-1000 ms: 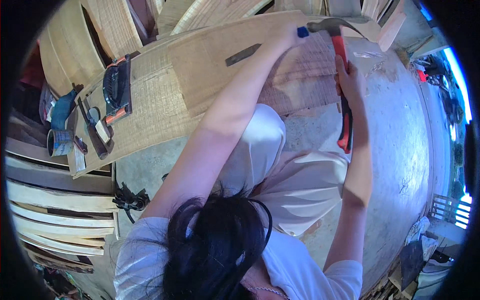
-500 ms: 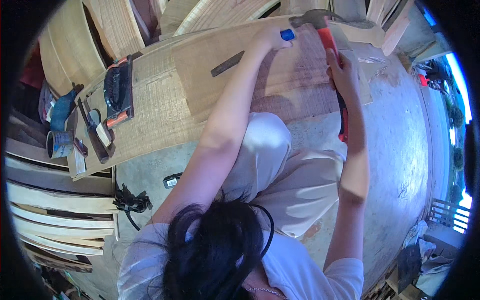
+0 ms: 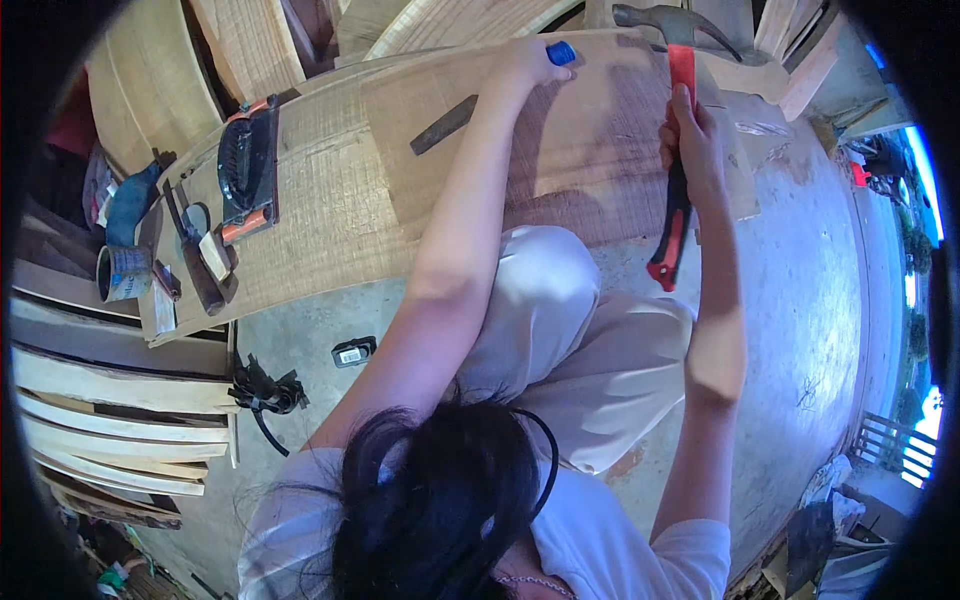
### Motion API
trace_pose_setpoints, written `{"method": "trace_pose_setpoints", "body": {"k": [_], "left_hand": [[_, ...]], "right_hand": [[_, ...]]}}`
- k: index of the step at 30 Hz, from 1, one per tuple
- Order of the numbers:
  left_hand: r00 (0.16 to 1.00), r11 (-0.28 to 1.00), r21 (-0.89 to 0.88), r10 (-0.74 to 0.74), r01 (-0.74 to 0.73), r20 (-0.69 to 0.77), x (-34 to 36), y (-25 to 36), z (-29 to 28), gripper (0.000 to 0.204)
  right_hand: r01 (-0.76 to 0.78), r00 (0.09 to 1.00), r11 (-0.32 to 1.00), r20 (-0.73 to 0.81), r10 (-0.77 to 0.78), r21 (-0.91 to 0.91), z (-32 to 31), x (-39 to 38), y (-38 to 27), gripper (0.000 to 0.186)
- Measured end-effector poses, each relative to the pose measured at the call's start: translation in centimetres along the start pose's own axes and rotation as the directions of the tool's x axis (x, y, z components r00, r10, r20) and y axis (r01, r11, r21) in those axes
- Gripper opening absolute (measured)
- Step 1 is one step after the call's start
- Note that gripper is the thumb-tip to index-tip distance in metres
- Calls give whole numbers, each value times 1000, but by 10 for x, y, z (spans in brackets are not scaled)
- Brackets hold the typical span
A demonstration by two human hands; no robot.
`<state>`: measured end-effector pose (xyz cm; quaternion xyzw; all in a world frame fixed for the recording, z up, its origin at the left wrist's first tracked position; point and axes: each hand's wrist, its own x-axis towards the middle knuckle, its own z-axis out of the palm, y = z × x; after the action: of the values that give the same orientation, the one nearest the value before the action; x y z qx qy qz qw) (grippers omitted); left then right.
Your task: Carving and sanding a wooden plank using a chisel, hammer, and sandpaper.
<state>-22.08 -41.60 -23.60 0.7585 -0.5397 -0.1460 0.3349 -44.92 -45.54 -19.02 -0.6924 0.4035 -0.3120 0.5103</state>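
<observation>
My left hand (image 3: 525,68) is closed around a chisel with a blue handle end (image 3: 561,53). The chisel's flat dark blade (image 3: 443,126) shows on the other side of my wrist, pointing left over a thin brown wooden sheet (image 3: 590,150); whether its edge touches the sheet I cannot tell. My right hand (image 3: 695,140) grips a claw hammer (image 3: 680,65) by its red and black handle. The hammer's head is up at the far side, above and to the right of the chisel's blue end and apart from it.
The sheet lies on a wide pale board (image 3: 320,190). On its left part are a black and orange hand tool (image 3: 248,168), several small tools and a cardboard tube (image 3: 125,273). Curved planks (image 3: 150,90) stand behind. A black box (image 3: 354,351) lies on the concrete floor.
The hammer has risen and swung to the right, away from the chisel's blue end. My left hand and the chisel have shifted slightly left over the sheet.
</observation>
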Motion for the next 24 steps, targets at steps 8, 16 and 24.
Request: {"method": "trace_pose_setpoints", "body": {"k": [8,16,24], "left_hand": [[995,995,47,-86,89,-55,-4,-32,-22,51],[981,981,38,-187,189,-49,-12,-19,-43,49],[981,997,68,-30,44,-191,-11,-11,-41,41]], "right_hand": [[-36,957,995,285,63,-98,35,-3,-3,37],[-153,978,982,159,135,112,45,-1,-2,37],[15,999,993,52,-9,-117,11,7,5,39]]}}
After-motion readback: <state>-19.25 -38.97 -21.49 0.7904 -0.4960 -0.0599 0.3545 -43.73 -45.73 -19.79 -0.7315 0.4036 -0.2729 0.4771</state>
